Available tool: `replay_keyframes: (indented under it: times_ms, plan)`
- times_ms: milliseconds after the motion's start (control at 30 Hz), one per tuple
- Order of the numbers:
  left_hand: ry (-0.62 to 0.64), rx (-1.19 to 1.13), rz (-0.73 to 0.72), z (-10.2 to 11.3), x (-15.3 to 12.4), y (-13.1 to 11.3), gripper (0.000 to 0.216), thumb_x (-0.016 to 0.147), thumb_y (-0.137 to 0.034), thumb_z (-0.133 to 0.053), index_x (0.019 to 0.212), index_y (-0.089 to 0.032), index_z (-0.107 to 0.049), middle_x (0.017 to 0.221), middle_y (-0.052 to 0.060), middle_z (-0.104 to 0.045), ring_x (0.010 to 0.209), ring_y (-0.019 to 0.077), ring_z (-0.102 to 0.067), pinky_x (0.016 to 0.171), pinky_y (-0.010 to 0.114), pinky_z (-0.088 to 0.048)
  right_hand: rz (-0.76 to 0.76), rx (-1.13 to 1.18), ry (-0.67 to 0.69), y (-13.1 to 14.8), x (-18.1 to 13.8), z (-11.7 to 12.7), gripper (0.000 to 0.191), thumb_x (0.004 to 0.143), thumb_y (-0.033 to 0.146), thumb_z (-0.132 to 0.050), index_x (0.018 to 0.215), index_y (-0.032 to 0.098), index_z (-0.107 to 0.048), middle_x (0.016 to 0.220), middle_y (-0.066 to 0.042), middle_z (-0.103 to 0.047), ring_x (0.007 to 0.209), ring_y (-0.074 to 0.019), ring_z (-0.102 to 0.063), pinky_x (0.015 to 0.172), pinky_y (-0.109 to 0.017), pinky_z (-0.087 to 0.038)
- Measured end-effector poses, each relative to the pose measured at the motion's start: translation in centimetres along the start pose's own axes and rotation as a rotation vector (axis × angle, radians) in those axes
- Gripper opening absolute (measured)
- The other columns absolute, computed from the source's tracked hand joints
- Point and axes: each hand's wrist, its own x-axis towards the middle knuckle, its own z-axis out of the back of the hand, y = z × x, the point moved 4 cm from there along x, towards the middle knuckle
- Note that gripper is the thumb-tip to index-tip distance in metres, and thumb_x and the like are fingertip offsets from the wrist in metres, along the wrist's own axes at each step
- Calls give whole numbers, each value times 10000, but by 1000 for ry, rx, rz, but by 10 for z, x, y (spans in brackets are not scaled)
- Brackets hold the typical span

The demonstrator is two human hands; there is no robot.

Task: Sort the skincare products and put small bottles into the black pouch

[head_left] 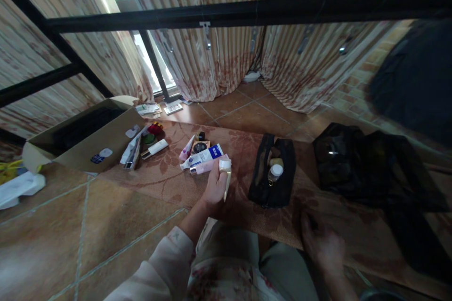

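Note:
My left hand (214, 187) is closed around a pale gold tube with a white cap (225, 163), cap end up, over the cloth-covered bench. Just behind it lie a pink tube (203, 167), a white and blue squeeze tube (206, 155), a small pink tube (187, 148) and a round black compact (200, 147). To the right of that hand, a black mesh pouch (257, 183) lies unzipped, with a white-capped clear jar (276, 172) inside. My right hand (324, 242) hangs at the bench's near edge, dark and blurred, its fingers unclear.
An open cardboard box (102, 143) stands at the bench's left end. Beside it lie a white tube-shaped bottle (155, 148) and a red item (155, 128). A black mesh bag (339, 164) covers the right side. A dark metal bar (247, 11) crosses beyond the bench.

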Motion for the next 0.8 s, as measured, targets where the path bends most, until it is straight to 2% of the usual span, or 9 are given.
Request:
replay_keyframes:
  times_ms: [133, 267, 567, 800]
  plan:
    - [26, -8, -10, -1, -1, -1, 310, 743, -74, -493, 1018, -173, -595, 871, 10, -564, 825, 183, -464, 846, 265, -346, 7, -27, -12, 0, 0, 0, 361, 869, 418, -466, 1035, 181, -682, 715, -79, -660, 550, -140, -536, 520, -236, -302]
    - [69, -8, -17, -4, -3, -2, 317, 717, -61, -500, 1001, -169, -593, 828, 2, -544, 763, 166, -438, 776, 252, -351, 20, -28, -51, 0, -1, -1, 360, 865, 412, -475, 1039, 174, -681, 755, -86, -670, 558, -138, -537, 531, -237, -302]
    - [157, -26, -6, -8, -11, -1, 446, 651, -42, -527, 1074, -178, -562, 816, -10, -512, 687, 141, -406, 714, 246, -342, -4, -68, -31, -1, 0, -2, 361, 872, 427, -465, 1026, 182, -681, 732, -83, -665, 519, -129, -501, 517, -237, -269]
    - [242, 58, -61, -9, -16, -6, 631, 640, -29, -490, 1249, -186, -439, 1000, 31, -511, 859, 172, -467, 814, 269, -371, -40, -46, -1, 2, 0, 0, 374, 877, 446, -450, 1046, 201, -675, 757, -83, -676, 543, -135, -519, 518, -236, -274]
